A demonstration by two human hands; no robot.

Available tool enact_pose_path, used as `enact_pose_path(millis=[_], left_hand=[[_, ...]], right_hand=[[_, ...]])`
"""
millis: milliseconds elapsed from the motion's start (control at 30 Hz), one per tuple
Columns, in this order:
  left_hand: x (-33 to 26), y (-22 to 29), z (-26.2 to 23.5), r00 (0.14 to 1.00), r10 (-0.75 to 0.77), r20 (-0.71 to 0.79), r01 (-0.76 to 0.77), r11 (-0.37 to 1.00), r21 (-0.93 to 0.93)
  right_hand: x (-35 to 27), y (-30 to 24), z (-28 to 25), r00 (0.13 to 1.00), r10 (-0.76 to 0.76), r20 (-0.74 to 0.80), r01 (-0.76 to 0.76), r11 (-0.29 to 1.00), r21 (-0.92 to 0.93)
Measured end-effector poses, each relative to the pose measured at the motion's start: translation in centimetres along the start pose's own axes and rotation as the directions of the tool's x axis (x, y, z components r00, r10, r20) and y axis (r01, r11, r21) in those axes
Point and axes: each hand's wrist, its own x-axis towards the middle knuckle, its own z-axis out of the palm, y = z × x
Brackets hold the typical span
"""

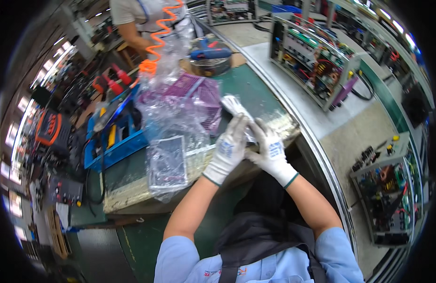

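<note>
My left hand (231, 147) and my right hand (272, 150), both in white knitted gloves, meet over the near edge of a green-topped workbench (253, 87). Between their fingers runs a narrow, shiny white piece that looks like crumpled plastic (236, 106); its far end pokes out past the left fingertips. Both hands are closed on it, and the fingers partly cover it. Left of my left hand lie clear plastic bags, one holding a flat grey-framed panel (167, 162). A purple bubble-wrap bag (199, 96) lies beyond them.
A blue tool bin (119, 146) stands at the bench's left. Farther back are a blue power tool (210, 51), a coiled orange hose (160, 35) and a person (138, 23). Open electronic chassis (314, 59) stand right, beyond a metal rail (317, 162).
</note>
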Motion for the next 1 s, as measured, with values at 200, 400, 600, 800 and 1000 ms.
enact_pose_path(millis=[200, 400, 600, 800, 1000], left_hand=[[0.5, 1.6, -1.1, 0.992, 0.102, -0.076, -0.085, 0.975, 0.206], [0.8, 0.9, 0.4, 0.972, 0.187, -0.143, -0.131, 0.935, 0.329], [-3.1, 4.4, -0.7, 0.985, 0.171, -0.009, -0.149, 0.885, 0.442], [-8.4, 7.7, -13.2, 0.991, 0.074, -0.11, -0.015, 0.884, 0.468], [-10.4, 0.2, -21.8, 0.878, 0.053, -0.476, 0.283, 0.744, 0.605]], right_hand=[[0.7, 2.1, 2.0, 0.956, 0.211, -0.204, -0.111, 0.904, 0.412], [2.3, 5.4, 0.1, 0.831, 0.556, 0.022, -0.394, 0.559, 0.73], [-0.6, 8.5, -1.6, 0.831, 0.555, 0.039, -0.286, 0.366, 0.885], [-10.3, 2.4, -8.5, 0.794, 0.523, 0.308, -0.405, 0.078, 0.911], [-17.9, 2.7, -9.7, 0.746, 0.534, 0.398, -0.396, -0.126, 0.91]])
